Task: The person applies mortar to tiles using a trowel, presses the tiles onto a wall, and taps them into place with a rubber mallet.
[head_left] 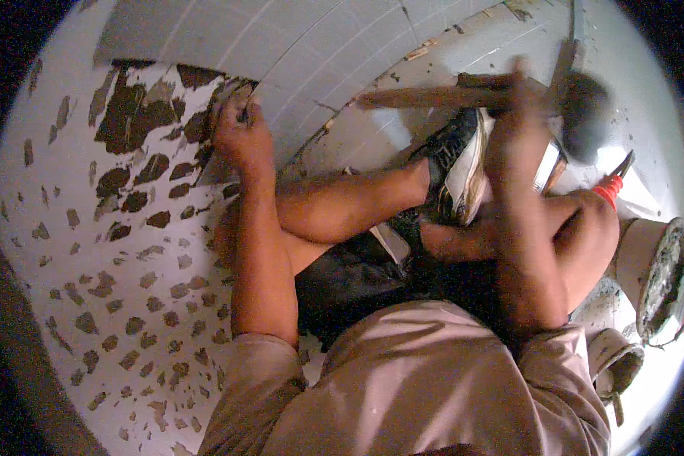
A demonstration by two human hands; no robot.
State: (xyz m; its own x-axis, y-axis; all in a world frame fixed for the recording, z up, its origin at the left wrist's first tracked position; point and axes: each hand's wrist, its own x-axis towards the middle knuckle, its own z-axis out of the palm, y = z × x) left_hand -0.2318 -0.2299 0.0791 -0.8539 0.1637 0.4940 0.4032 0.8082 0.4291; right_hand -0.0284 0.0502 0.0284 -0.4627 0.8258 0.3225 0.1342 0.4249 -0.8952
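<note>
Your right hand (518, 99) and the hammer (577, 114) it grips are blurred, so the fingers cannot be told apart. Your left hand (239, 133) hides most of the chisel (245, 115). The bucket (657, 277) is partly cut off at the dark rim.

Left arm is extending straight up from the lower centre of the frame toward the upper left, elbow nearly locked. Left hand (239, 135) is sitting at upper left, fingers curled into a tight pinch, knuckles facing the camera. Right arm is rising at right of centre, forearm near vertical. Right hand (518, 114) is appearing at upper right, motion-blurred, fingers closed in a fist grip.
</note>
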